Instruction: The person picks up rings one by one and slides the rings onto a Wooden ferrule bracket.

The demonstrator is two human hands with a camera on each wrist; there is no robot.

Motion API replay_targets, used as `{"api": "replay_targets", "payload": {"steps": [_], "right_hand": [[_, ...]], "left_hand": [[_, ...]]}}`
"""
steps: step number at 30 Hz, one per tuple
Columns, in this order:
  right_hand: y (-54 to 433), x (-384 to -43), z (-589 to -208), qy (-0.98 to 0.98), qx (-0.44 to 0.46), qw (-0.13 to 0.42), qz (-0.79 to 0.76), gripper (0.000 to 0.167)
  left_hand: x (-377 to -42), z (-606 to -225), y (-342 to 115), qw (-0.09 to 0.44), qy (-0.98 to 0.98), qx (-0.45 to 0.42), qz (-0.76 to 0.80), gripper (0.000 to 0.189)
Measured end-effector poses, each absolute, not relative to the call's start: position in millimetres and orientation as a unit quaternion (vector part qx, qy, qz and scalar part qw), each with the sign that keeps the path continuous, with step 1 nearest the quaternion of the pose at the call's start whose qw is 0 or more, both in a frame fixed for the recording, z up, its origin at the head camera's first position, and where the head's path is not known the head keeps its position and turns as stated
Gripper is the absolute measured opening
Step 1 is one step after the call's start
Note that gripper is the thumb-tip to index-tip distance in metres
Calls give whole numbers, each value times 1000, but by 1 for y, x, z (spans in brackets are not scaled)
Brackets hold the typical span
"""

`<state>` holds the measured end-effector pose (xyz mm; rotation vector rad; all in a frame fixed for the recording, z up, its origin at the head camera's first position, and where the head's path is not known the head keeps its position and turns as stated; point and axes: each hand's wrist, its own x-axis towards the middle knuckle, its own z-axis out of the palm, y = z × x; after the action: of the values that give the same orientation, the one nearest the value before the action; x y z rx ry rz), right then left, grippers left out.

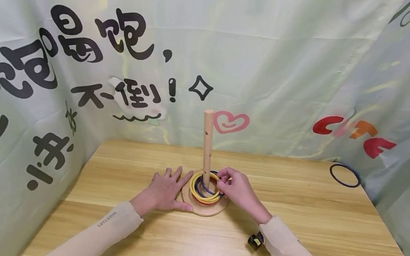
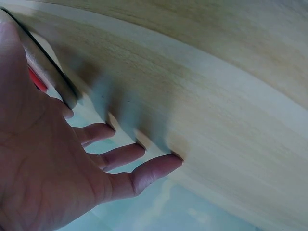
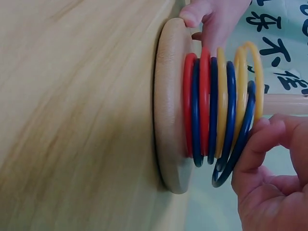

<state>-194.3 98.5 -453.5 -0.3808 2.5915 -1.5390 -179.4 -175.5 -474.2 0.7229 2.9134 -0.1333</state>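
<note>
Upright on a round wooden base (image 1: 206, 212) stands a wooden peg (image 1: 207, 144). Around its foot lies a stack of red, blue and yellow rings (image 3: 204, 106). My right hand (image 1: 238, 188), at the stack's right side, pinches the topmost yellow ring (image 3: 259, 72) between thumb and fingers; that ring sits tilted above the others. Just under it a blue ring (image 3: 243, 137) leans too. My left hand (image 1: 166, 190) lies with spread fingers at the base's left side, its thumb and index finger against the rim. The left wrist view shows those fingers (image 2: 159, 173) extended, holding nothing.
A single dark blue ring (image 1: 344, 175) lies at the table's far right edge. By the right sleeve there is a small black object (image 1: 255, 241), apparently strapped at the wrist. A printed curtain (image 1: 284, 70) borders the wooden table (image 1: 129, 234) at the back and sides.
</note>
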Motion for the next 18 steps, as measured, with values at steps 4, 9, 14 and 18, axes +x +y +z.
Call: {"api": "replay_targets", "payload": {"steps": [4, 9, 14, 18], "right_hand": [[101, -192, -451, 862, -127, 38, -489, 16], [105, -186, -447, 863, -136, 23, -486, 12], [114, -183, -447, 855, -126, 24, -502, 13], [129, -183, -450, 850, -126, 19, -511, 15]], "left_hand": [[-180, -474, -175, 69, 968, 239, -46, 122], [-179, -475, -176, 69, 968, 240, -41, 121], [-179, -475, -176, 67, 967, 242, -39, 121], [-179, -476, -176, 66, 967, 243, -42, 121]]}}
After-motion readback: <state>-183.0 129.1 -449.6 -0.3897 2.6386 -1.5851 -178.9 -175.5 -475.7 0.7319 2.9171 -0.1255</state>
